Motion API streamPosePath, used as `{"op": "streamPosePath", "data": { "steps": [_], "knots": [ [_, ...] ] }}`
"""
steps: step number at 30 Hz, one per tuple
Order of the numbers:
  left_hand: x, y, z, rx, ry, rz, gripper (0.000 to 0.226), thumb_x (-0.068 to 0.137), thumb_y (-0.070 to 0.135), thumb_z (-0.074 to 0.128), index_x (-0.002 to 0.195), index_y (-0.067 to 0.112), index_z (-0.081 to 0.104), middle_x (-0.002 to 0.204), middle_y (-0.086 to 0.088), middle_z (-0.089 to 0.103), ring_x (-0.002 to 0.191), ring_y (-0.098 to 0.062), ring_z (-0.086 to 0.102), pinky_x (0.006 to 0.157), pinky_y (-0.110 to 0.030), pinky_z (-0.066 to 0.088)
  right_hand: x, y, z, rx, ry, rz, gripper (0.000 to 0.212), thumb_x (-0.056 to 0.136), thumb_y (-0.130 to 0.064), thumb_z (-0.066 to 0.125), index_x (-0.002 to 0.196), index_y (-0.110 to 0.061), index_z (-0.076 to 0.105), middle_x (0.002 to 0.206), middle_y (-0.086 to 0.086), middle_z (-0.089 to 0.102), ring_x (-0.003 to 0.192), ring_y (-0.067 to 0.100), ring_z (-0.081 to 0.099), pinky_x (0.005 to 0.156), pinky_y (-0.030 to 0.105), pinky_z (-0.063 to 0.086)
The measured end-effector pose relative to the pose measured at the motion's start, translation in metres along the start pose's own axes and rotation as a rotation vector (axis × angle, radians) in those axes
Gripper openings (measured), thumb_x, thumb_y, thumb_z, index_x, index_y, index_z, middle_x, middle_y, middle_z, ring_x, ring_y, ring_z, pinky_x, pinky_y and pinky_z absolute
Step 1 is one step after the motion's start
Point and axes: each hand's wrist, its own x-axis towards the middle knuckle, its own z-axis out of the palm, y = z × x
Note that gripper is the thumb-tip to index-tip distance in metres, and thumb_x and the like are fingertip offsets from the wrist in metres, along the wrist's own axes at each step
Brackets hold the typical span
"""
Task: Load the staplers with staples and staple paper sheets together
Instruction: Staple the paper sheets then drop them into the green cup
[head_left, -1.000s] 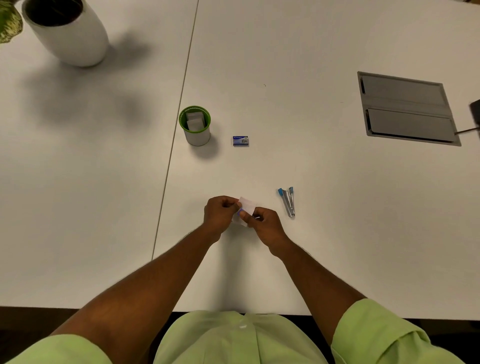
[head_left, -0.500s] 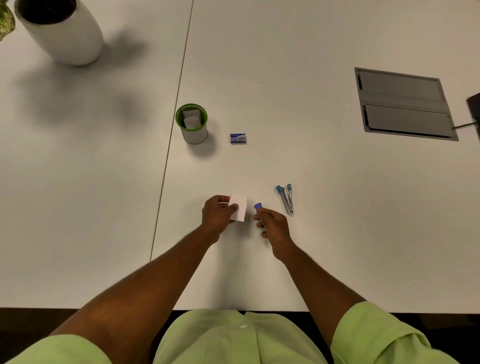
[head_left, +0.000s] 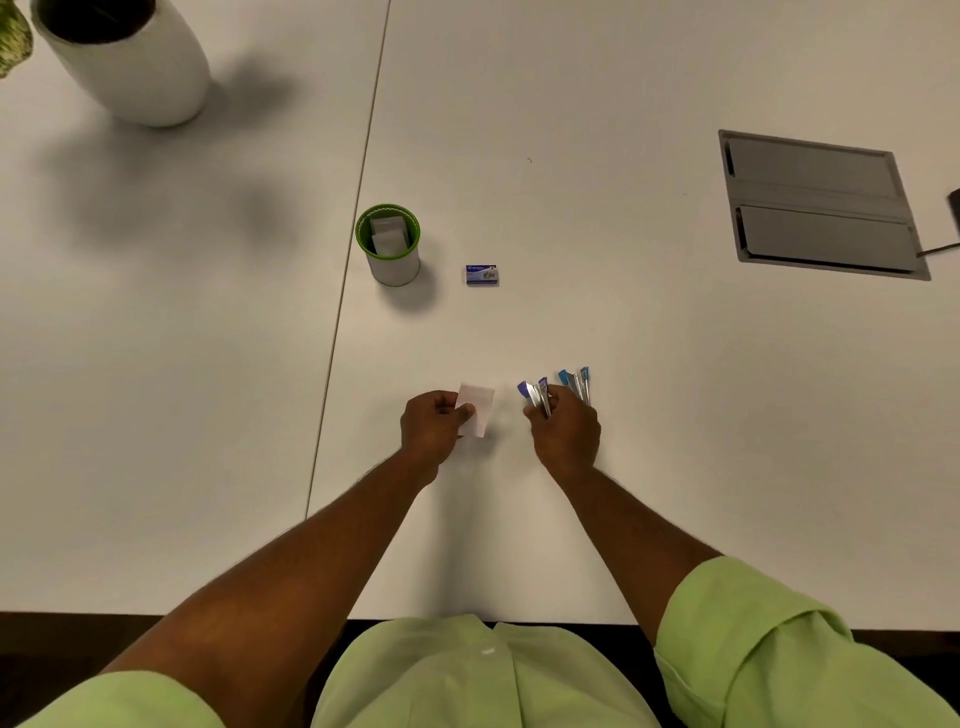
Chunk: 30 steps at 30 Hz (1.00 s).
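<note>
Holding the paper sheets (head_left: 476, 409) by their left edge, the left hand (head_left: 434, 430) pinches them with thumb on top, about where it was 0.5 s ago; right hand (head_left: 565, 435) has shifted right since then, now apart from the sheets, fingers curled round the purple stapler (head_left: 535, 395), which sticks out past the knuckles with its jaws spread. Blue stapler (head_left: 575, 383) lies on the table (head_left: 623, 467) just beside the right hand at its far-right side, partly hidden by the knuckles, can't tell if touching. Further out, left to right: white planter (head_left: 130, 62) in the far left corner, green-rimmed cup (head_left: 390, 249) with white pads inside, past the left hand, staple box (head_left: 482, 275) right of the cup, grey cable hatch (head_left: 821, 205) far right. Nothing lies between hands and box
</note>
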Motion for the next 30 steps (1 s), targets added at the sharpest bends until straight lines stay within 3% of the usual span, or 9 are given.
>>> {"op": "streamPosePath", "data": {
  "steps": [5, 10, 17, 21, 24, 27, 30],
  "knots": [
    [0.003, -0.002, 0.002, -0.053, 0.012, -0.034, 0.018, 0.094, 0.008, 0.066, 0.111, 0.004, 0.071, 0.114, -0.014, 0.071, 0.106, -0.032, 0.067, 0.082, -0.040, 0.061, 0.013, -0.002, 0.000, -0.075, -0.013, -0.041, 0.033, 0.081, -0.026, 0.080, 0.110, -0.015, 0.067, 0.105, 0.002, 0.072, 0.098, 0.024, 0.066, 0.081, 0.031, 0.049],
    [0.006, 0.000, 0.002, -0.052, 0.007, -0.039, 0.023, 0.095, 0.009, 0.066, 0.116, 0.000, 0.071, 0.115, -0.014, 0.070, 0.108, -0.032, 0.066, 0.076, -0.035, 0.061, 0.018, 0.000, -0.001, -0.100, -0.008, -0.100, 0.032, 0.078, -0.022, 0.082, 0.104, -0.011, 0.065, 0.101, 0.004, 0.070, 0.096, 0.026, 0.065, 0.082, 0.033, 0.048],
    [0.013, 0.005, -0.002, -0.059, -0.009, -0.059, 0.028, 0.089, 0.010, 0.073, 0.115, 0.000, 0.072, 0.115, -0.015, 0.071, 0.107, -0.033, 0.067, 0.085, -0.046, 0.061, 0.018, 0.003, 0.002, -0.124, -0.026, -0.080, 0.041, 0.079, -0.025, 0.083, 0.111, -0.010, 0.064, 0.110, 0.006, 0.069, 0.103, 0.025, 0.065, 0.091, 0.031, 0.048],
    [0.014, 0.009, -0.002, -0.090, -0.007, -0.063, 0.026, 0.085, 0.007, 0.077, 0.110, 0.000, 0.072, 0.109, -0.017, 0.072, 0.103, -0.034, 0.070, 0.081, -0.046, 0.062, 0.017, 0.003, 0.000, -0.166, -0.047, -0.080, 0.044, 0.082, -0.030, 0.080, 0.118, -0.009, 0.063, 0.116, 0.008, 0.067, 0.108, 0.026, 0.062, 0.094, 0.033, 0.047],
    [0.013, 0.011, -0.003, -0.102, 0.002, -0.050, 0.020, 0.083, 0.006, 0.079, 0.102, 0.006, 0.070, 0.104, -0.018, 0.071, 0.097, -0.033, 0.071, 0.072, -0.041, 0.063, 0.012, -0.003, -0.004, -0.232, 0.009, -0.090, 0.051, 0.084, -0.040, 0.076, 0.125, -0.014, 0.059, 0.122, 0.006, 0.062, 0.112, 0.027, 0.058, 0.087, 0.037, 0.051],
    [0.012, 0.011, -0.003, -0.111, 0.016, -0.021, 0.020, 0.083, 0.006, 0.079, 0.090, 0.014, 0.062, 0.097, -0.020, 0.069, 0.087, -0.030, 0.068, 0.066, -0.039, 0.063, 0.007, -0.010, -0.009, -0.175, 0.080, -0.205, 0.044, 0.086, -0.035, 0.074, 0.126, -0.021, 0.060, 0.117, 0.001, 0.061, 0.109, 0.023, 0.056, 0.081, 0.036, 0.054],
    [0.010, 0.012, -0.002, -0.108, 0.008, -0.013, 0.019, 0.083, 0.006, 0.079, 0.088, 0.013, 0.063, 0.099, -0.020, 0.070, 0.091, -0.030, 0.069, 0.068, -0.041, 0.064, 0.004, -0.013, -0.013, -0.121, -0.011, -0.429, 0.041, 0.084, -0.020, 0.074, 0.123, -0.026, 0.065, 0.111, -0.003, 0.059, 0.104, 0.019, 0.055, 0.088, 0.033, 0.049]
  ]
}}
